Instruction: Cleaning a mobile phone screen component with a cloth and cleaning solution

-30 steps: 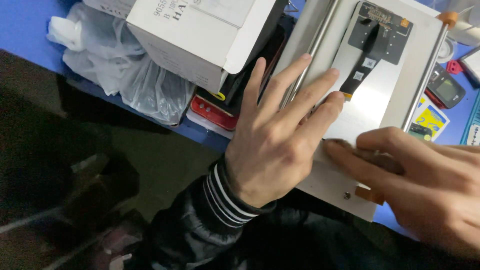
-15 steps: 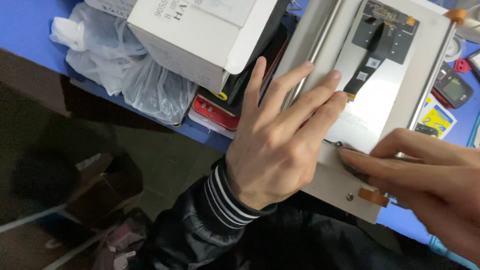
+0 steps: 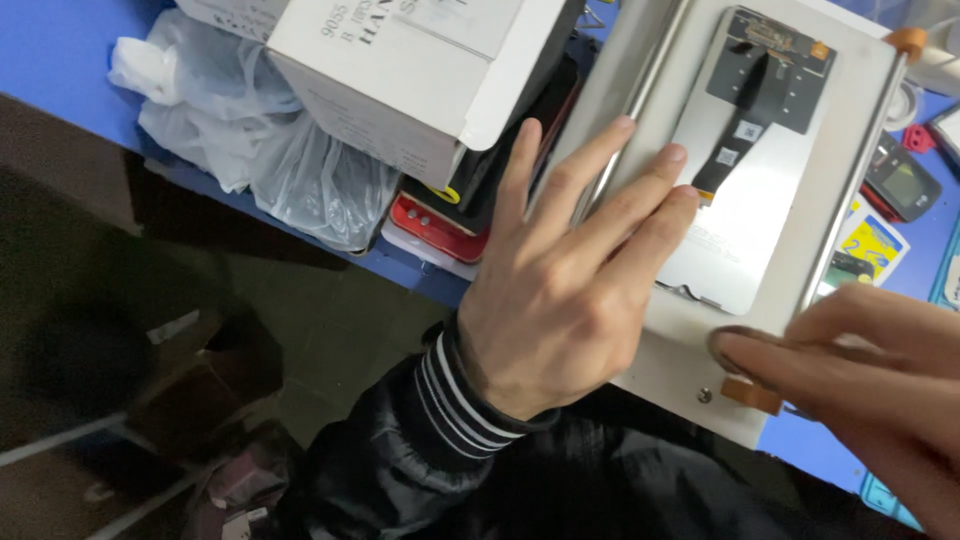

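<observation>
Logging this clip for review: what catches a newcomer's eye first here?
The left hand lies flat, fingers spread, on a white metal fixture at centre, touching a silvery phone panel lying on it. The right hand presses the fixture's near corner; a white cardboard box sits upper left.

A screen panel (image 3: 745,190) lies on a plate (image 3: 690,360), cardboard box (image 3: 400,80) to its left.

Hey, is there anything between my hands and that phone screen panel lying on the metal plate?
Nothing visible. The left hand lies flat on the plate with its fingertips already on the panel. The right hand sits at the plate's near edge, just below the panel, with no object between them.
</observation>
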